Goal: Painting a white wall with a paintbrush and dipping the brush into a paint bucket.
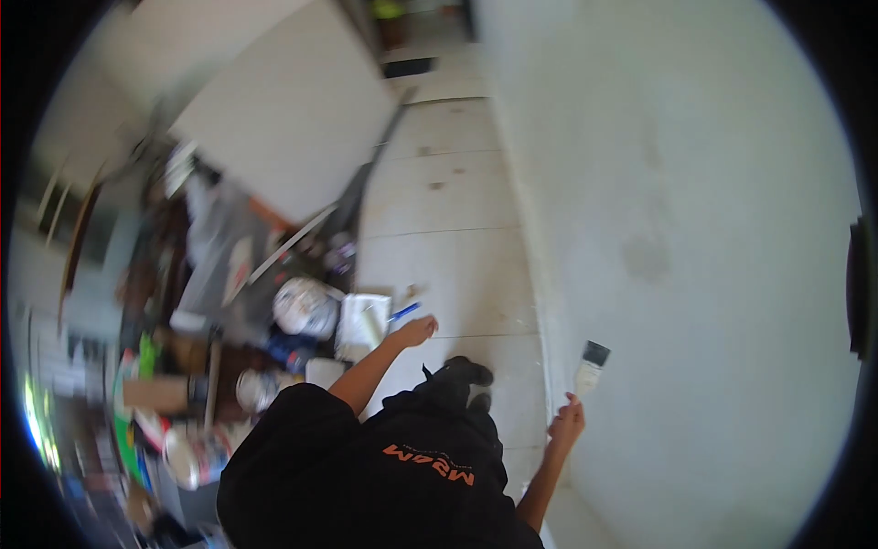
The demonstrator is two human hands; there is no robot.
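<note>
My right hand [567,421], at the lower right beside the pale wall [695,229], is closed on the handle of a paintbrush [590,364] with dark bristles pointing up. My left hand [419,329] is loosely closed, with nothing visible in it. Just beyond it in the picture, a blue-handled paint roller [405,311] rests at a white tray [352,329] on the floor. A paint-smeared white bucket [305,305] stands left of the tray. My dark shoes show below my hands.
A tiled walkway [430,206] runs forward along the right wall toward a dark mat [409,67]. A large white panel [279,110] lines the upper left. Clutter fills the left side: more buckets [192,457], cardboard [160,393], sheeting and long strips, partly blurred.
</note>
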